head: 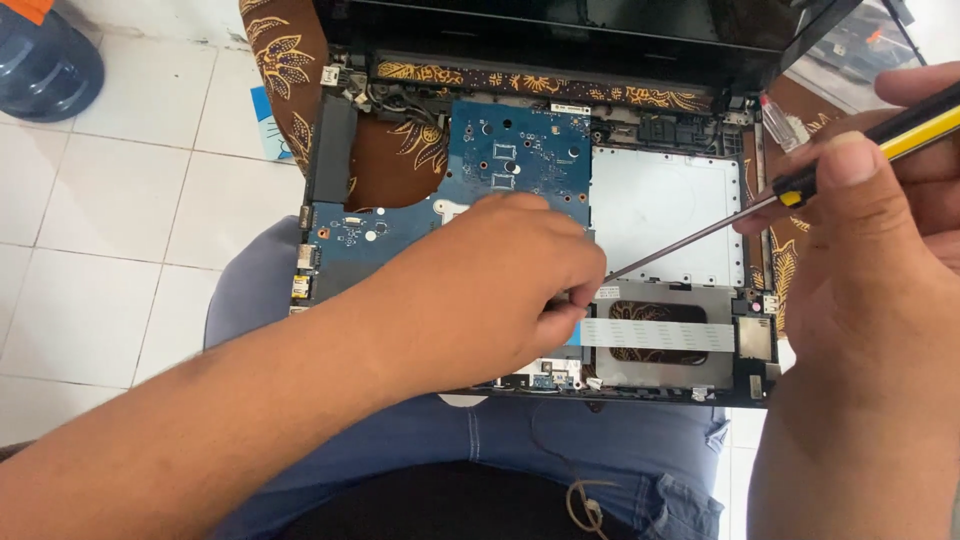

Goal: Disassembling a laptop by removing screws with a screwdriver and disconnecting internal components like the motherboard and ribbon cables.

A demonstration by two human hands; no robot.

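Opened laptop chassis (745,392) resting on the person's lap, its base tray holding one blue motherboard (520,150) at upper left, one pale metal plate (665,215) at upper right, and one white flat ribbon cable (660,333) running across a grey bracket below. Left hand (490,290) lies over the lower edge of the motherboard, fingers curled and pinched together at the cable's left end; what they grip is hidden. Right hand (880,250) is closed around the yellow-and-black handle of one screwdriver (760,205), whose thin shaft slants down-left to meet the left fingertips. Left forearm covers the chassis's lower-left corner. One patterned brown cloth (285,60) shows beneath the laptop. One blue water jug (45,60) stands on the white tiled floor (110,250) at upper left.
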